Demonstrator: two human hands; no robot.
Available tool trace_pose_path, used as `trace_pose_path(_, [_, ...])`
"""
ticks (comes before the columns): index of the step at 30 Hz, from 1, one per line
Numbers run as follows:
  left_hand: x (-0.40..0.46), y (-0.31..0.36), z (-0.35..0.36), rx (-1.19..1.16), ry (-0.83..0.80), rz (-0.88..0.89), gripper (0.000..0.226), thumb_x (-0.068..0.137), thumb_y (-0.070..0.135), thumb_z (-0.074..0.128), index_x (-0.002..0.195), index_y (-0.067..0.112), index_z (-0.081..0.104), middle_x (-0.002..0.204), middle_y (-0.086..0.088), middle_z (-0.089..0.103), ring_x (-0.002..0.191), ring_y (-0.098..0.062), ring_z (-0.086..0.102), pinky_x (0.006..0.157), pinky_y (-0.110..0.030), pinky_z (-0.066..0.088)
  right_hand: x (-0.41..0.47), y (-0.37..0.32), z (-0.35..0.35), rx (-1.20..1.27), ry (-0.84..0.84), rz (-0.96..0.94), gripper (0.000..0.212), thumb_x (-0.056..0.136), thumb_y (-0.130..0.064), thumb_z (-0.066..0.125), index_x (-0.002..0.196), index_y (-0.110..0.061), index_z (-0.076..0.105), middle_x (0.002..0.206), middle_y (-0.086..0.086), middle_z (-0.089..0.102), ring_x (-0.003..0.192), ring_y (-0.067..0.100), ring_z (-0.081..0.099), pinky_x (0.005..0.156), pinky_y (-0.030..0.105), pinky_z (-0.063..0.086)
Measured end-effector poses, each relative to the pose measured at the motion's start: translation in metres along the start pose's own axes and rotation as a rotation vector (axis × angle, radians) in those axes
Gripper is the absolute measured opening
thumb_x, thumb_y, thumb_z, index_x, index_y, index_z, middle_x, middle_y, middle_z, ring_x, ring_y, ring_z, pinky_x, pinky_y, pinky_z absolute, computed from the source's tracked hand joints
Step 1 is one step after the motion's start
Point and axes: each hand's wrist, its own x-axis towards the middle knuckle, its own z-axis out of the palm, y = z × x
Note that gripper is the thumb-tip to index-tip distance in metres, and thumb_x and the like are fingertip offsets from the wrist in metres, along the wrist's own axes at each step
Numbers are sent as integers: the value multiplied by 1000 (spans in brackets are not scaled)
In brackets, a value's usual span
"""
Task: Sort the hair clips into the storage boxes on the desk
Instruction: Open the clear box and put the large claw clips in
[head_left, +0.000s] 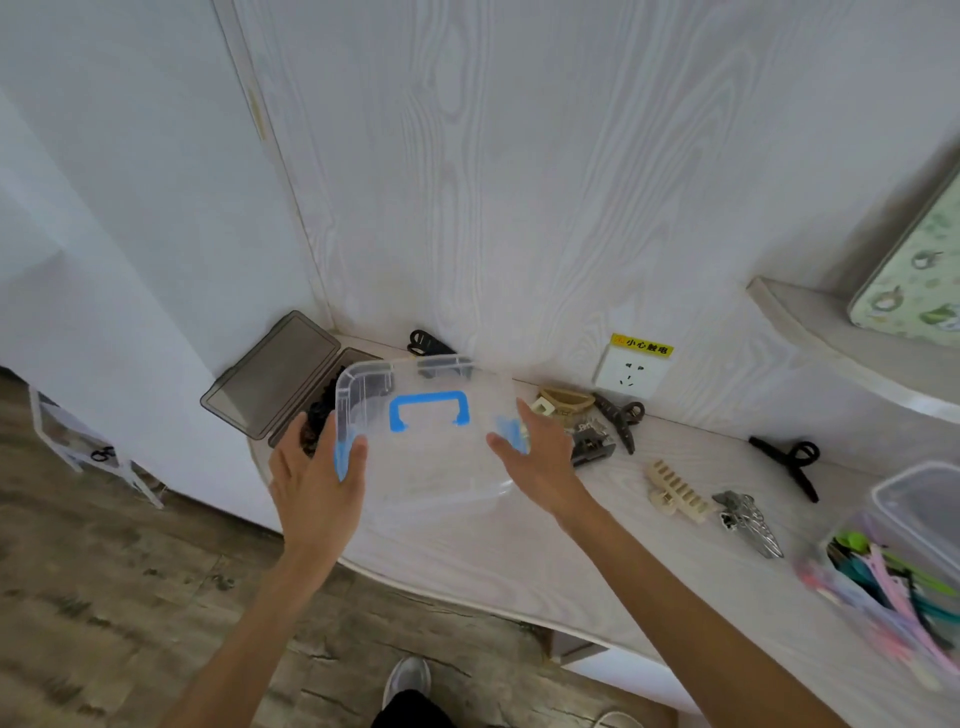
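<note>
Head view: both hands hold clear box (426, 441).

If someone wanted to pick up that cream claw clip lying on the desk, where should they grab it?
Probably from above, pinching the cream claw clip across its long toothed body. It lies flat on the desk with bare space around it, and the silver clip beside it sits just apart, so fingers should fit on both sides.
</note>
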Motion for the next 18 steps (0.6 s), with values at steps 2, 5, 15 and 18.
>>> trace_pose_path(2, [2, 18, -8, -132, 18, 98, 42, 95, 33, 44, 135, 19, 46, 121, -13, 55, 111, -29, 48, 90, -46, 42, -2, -3, -24, 265, 71, 10, 53, 90, -35, 57, 137, -18, 43, 119, 5, 55, 109, 18, 53, 85, 25, 45])
trace_pose_path(5, [-4, 54, -13, -282, -151, 148, 46, 93, 35, 50, 138, 29, 42, 101, 4, 64, 83, -9, 59, 71, -27, 45, -7, 13, -78, 407, 132, 47, 20, 87, -26, 59, 106, -20, 64, 78, -8, 66, 69, 8, 65, 61, 19, 52])
trace_pose_path(15, [-63, 93, 98, 25, -1112, 44, 50, 86, 38, 60, 130, 18, 44, 116, -5, 65, 95, -18, 64, 84, -32, 55, -59, 167, -152, -193, -375, 552, 38, 92, -39, 52, 119, -12, 52, 116, 6, 61, 95, 16, 60, 71, 25, 51])
trace_pose_path(18, [-64, 91, 119, 167, -1120, 29, 61, 91, 39, 53, 143, 15, 32, 137, -6, 50, 112, -21, 58, 94, -31, 49, -64, 180, -133, -175, -382, 585, 43, 94, -33, 50, 129, -8, 47, 124, 11, 58, 101, 19, 58, 88, 31, 49])
